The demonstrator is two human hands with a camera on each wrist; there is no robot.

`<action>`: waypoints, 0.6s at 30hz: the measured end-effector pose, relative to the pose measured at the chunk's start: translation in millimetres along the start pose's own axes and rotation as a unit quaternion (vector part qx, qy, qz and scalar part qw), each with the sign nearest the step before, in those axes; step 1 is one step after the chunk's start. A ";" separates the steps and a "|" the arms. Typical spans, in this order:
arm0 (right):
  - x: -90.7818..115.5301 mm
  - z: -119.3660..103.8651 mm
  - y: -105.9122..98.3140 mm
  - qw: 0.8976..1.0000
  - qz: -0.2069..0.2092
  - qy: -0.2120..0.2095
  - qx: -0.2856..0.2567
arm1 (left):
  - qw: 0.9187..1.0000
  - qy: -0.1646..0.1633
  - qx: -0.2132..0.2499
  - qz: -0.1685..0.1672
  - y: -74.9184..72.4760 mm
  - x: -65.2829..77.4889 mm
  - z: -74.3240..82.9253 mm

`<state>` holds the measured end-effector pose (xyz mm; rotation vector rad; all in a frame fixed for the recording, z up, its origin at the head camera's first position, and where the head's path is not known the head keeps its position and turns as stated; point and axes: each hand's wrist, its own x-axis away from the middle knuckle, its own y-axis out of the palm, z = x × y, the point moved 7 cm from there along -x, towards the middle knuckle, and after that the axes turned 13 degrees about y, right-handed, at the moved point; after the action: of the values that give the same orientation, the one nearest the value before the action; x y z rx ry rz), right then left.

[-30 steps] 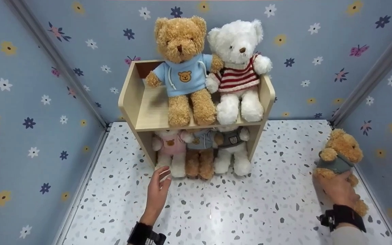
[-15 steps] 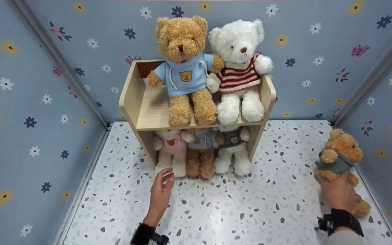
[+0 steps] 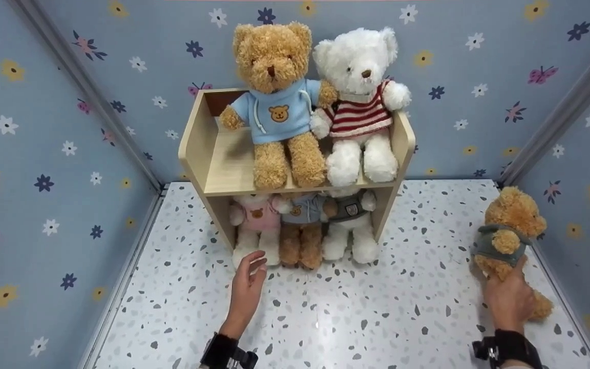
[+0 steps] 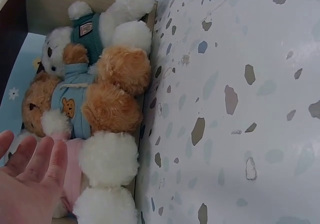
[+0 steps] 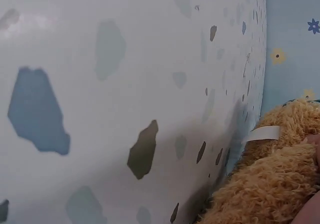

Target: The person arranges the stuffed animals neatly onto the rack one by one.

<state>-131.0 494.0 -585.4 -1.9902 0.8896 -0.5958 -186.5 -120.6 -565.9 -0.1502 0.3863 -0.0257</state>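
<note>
At the far right of the head view, my right hand [image 3: 509, 300] grips a golden-brown teddy bear [image 3: 505, 241] in a grey-green top around its lower body. The bear faces the right wall, and part of its legs is behind the hand. Its curly fur [image 5: 270, 184] and a white tag [image 5: 264, 133] fill the lower right of the right wrist view. My left hand [image 3: 246, 289] holds nothing, its fingers relaxed, just in front of the white teddy bear in pink [image 3: 257, 218] on the lower shelf. In the left wrist view, its fingers overlap that bear.
A small wooden shelf [image 3: 192, 143] stands against the back wall. On top sit a brown bear in a blue hoodie [image 3: 280, 113] and a white bear in a striped sweater [image 3: 360, 118]. Below are a brown bear [image 3: 300, 241] and a white bear in grey [image 3: 350, 230]. The floor [image 3: 428, 328] is speckled.
The brown bear at right has turned and tipped more upright in my right hand, its arm now toward the camera. My left hand has drifted slightly right.
</note>
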 end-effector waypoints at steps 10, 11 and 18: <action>20.0 -22.8 -10.9 0.989 0.074 -0.017 -0.129 | 1.000 0.006 0.017 -0.023 20.7 -3.9 8.7; 22.9 -27.3 -13.0 0.986 0.079 -0.022 -0.148 | 0.999 0.010 0.015 -0.027 23.4 -4.4 10.1; 46.5 -59.6 -30.2 0.960 0.132 -0.071 -0.238 | 0.998 0.025 0.018 -0.052 41.6 -12.7 18.2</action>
<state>-131.3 439.4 -525.1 -2.2445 1.2718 -0.0848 -191.6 -76.2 -550.8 -0.1344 0.4273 -0.1382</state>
